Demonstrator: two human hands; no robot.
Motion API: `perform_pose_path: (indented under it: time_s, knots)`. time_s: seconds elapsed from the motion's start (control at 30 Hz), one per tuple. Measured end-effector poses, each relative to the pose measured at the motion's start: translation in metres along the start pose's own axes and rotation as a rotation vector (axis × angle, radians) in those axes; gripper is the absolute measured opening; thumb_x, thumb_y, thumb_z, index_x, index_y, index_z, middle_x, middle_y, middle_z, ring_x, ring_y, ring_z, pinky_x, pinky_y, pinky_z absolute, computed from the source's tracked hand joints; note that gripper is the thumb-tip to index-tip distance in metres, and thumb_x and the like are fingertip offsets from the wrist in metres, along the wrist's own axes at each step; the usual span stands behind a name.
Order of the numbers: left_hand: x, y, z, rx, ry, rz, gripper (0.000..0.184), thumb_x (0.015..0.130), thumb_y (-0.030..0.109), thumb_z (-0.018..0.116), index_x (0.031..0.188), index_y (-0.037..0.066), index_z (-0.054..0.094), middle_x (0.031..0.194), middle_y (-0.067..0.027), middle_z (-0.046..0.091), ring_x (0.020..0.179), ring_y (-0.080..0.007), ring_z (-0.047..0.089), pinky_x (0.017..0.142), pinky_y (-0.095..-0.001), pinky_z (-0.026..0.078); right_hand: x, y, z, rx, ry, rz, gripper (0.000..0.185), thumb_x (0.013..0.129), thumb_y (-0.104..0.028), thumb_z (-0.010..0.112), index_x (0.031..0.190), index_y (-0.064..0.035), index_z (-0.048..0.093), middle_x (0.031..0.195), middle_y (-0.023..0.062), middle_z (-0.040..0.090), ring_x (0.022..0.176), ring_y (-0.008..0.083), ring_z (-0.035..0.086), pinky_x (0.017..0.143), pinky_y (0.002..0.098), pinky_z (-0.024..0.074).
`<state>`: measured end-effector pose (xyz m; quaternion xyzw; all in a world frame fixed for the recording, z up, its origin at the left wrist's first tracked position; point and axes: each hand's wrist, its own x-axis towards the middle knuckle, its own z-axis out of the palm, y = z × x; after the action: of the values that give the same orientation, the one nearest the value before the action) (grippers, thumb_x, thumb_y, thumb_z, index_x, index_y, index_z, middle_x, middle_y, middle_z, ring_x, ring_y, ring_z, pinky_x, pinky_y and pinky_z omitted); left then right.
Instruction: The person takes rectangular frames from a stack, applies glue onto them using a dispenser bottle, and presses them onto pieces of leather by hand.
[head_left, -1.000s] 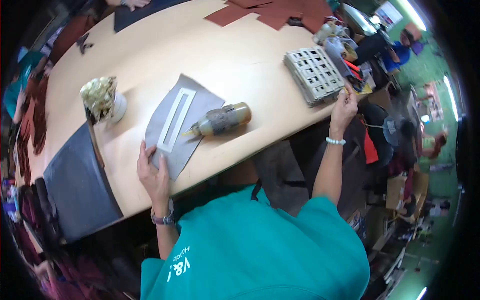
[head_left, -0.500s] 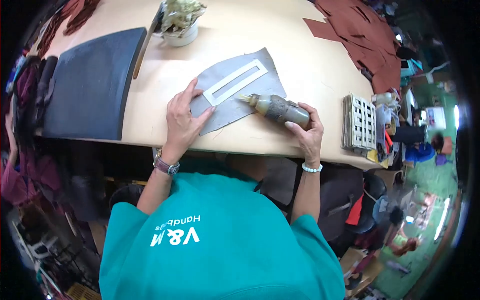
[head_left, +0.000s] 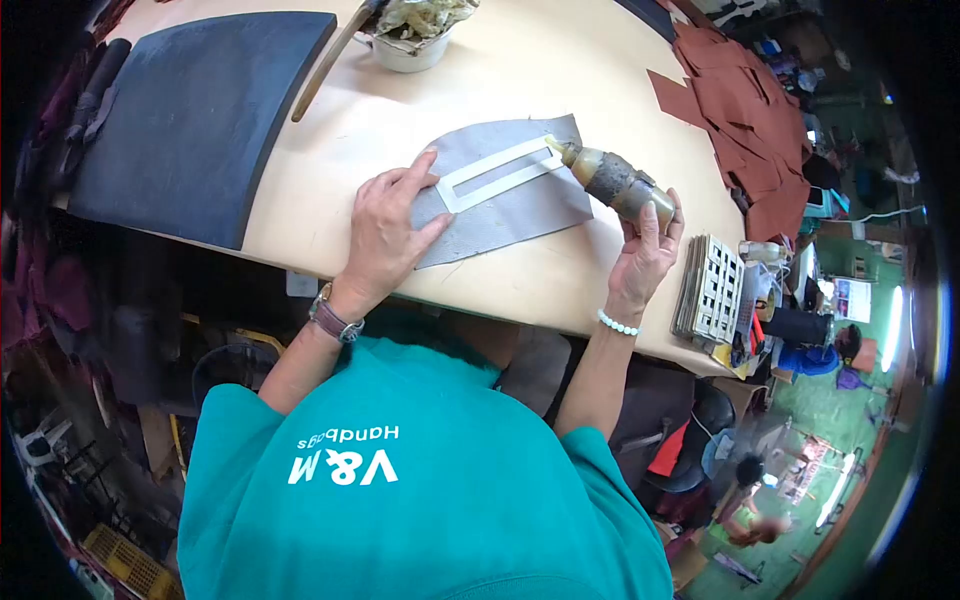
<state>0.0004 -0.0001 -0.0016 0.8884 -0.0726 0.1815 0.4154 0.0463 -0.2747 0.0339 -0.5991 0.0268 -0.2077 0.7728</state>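
Observation:
A grey fabric-like piece (head_left: 530, 212) lies flat on the table, with a white rectangular frame (head_left: 506, 185) with a long slot on top of it. My left hand (head_left: 385, 235) rests at the left end of both, fingers spread, fingertips on the grey piece beside the frame. In my right hand (head_left: 646, 258) is a brown-stained squeeze bottle (head_left: 612, 185), held tilted with its nozzle pointing up and left. The nozzle tip is at the frame's upper right end; whether it touches I cannot tell.
A dark board (head_left: 200, 120) lies on the left, with a wooden stick (head_left: 328, 70) along its edge. Behind stands a white pot (head_left: 412, 54) with crumpled, crusted material. Reddish-brown cut pieces (head_left: 740, 130) pile up at right. Stacked slotted white pieces (head_left: 712, 290) stand near the front right edge.
My right hand has lifted the bottle up and right, bringing its nozzle from below the frame's middle to its far right end. My left hand stays at the frame's left end. The view has shifted.

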Motion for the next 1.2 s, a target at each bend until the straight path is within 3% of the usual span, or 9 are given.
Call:
perform_pose_path:
  time_s: [0.17,0.27,1.2]
  knots:
    - [0.001,0.003,0.000,0.003,0.033,0.009,0.065,0.072,0.017,0.073,0.130,0.004,0.048,0.098,-0.0076,0.065,0.097,-0.0239,0.057,0.089,-0.0379,0.039,-0.002,-0.003,0.009,-0.250,-0.058,-0.183,0.052,0.082,-0.001,0.067,0.129,-0.0002,0.043,0.115,0.0122,0.055,0.104,0.0181,0.055,0.094,0.0314,0.0444]
    - [0.001,0.002,0.001,-0.001,0.041,0.020,0.062,0.073,0.017,0.072,0.129,0.003,0.048,0.096,-0.0078,0.066,0.096,-0.0239,0.057,0.089,-0.0379,0.040,0.000,0.001,0.006,-0.248,-0.078,-0.221,0.053,0.082,-0.001,0.067,0.129,0.0001,0.042,0.114,0.0126,0.056,0.104,0.0173,0.055,0.095,0.0298,0.0428]
    - [0.001,0.003,0.002,0.018,0.026,-0.001,0.055,0.075,0.014,0.067,0.127,0.004,0.050,0.098,-0.0058,0.066,0.099,-0.0227,0.056,0.090,-0.0379,0.039,0.005,0.014,0.001,-0.259,0.008,-0.163,0.044,0.082,-0.005,0.069,0.121,0.0033,0.050,0.105,0.0139,0.061,0.094,0.0185,0.061,0.087,0.0304,0.0505]
